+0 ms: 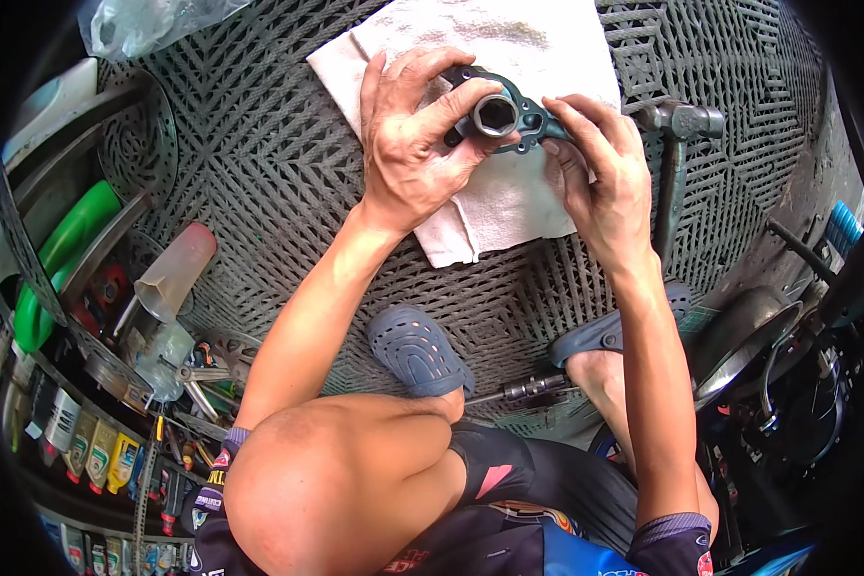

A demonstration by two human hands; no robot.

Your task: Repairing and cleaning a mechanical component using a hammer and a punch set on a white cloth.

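Note:
Between my two hands is a dark metal housing (530,96) with small holes around its edge, held just over a white cloth (523,197). A shiny metal socket (496,117) with a hexagonal mouth stands upright on it. My left hand (403,149) pinches this socket between thumb and forefinger; its other fingers spread along the far left edge of the housing. My right hand (610,173) grips the narrow right end of the housing with fingertips and thumb. What lies under the socket is hidden.
A hammer (680,125) lies on the grey ribbed mat (259,144) right of the cloth. At left, a rack holds bottles (120,461), a translucent cup (176,272) and a green curved piece (67,259). A clear plastic bag (154,24) is at the far left. Dark metal parts (749,336) crowd the right.

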